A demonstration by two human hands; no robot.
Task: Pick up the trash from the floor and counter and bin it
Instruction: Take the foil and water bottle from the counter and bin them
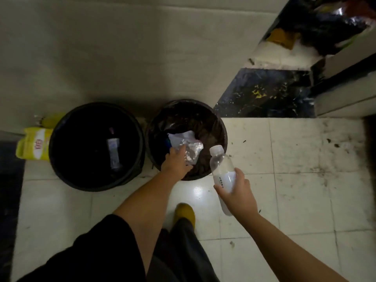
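Note:
Two round black bins stand side by side on the tiled floor. My left hand (176, 160) reaches over the rim of the right bin (220, 127) and grips a crumpled silvery wrapper (192, 150) that lies against white paper (183, 137) inside it. Just right of that bin, above the floor, my right hand (237, 193) holds a clear plastic bottle (221, 169) with a white cap, neck pointing toward the bin. The left bin (61, 131) holds a small white package (113, 151) at its dark bottom.
A yellow bag (33, 145) leans against the wall left of the bins. A dark marble counter (264, 94) rises at the upper right, with dark clutter on it. Dirt specks mark the tiles at right. My yellow-shoed foot (184, 212) stands below the bins.

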